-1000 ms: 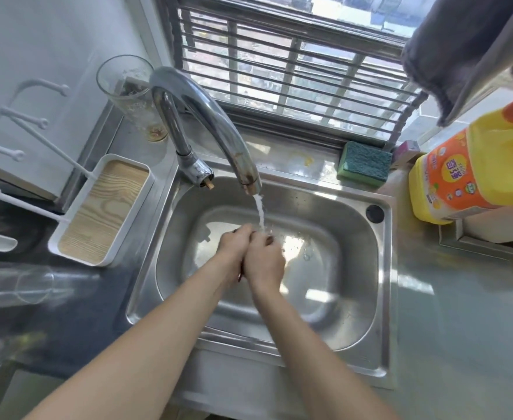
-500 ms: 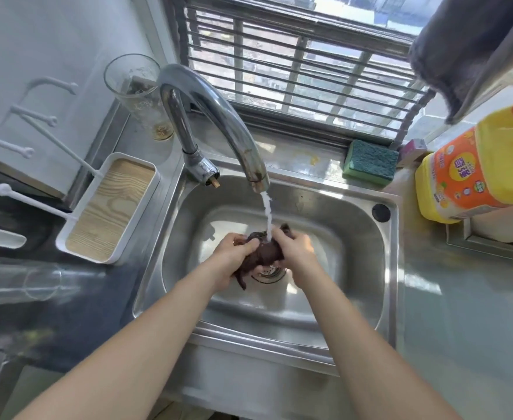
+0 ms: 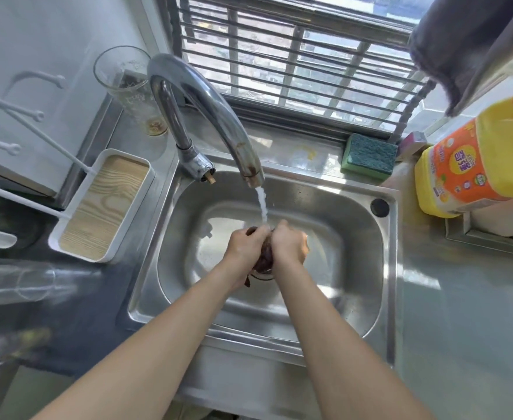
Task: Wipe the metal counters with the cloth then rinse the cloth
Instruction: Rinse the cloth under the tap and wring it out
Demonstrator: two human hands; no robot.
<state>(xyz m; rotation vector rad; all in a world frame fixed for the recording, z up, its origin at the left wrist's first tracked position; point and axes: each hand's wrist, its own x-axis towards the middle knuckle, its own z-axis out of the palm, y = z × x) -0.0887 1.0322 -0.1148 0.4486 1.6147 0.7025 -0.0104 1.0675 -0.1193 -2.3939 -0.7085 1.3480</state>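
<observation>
left hand [image 3: 244, 245] and right hand [image 3: 288, 245] squeeze the cloth [image 3: 264, 257] (under running water).

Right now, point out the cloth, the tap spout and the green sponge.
cloth [image 3: 264, 257]: head view, dark bunched part between the two hands.
tap spout [image 3: 219, 116]: head view, top of the curved metal neck.
green sponge [image 3: 369, 156]: head view, middle of its top face.

To my right stands a yellow detergent bottle [image 3: 491, 165] with an orange label [image 3: 455, 168]. The label carries large printed characters and small round badges, but they are too blurred for me to read. I see no other lettering.
</observation>
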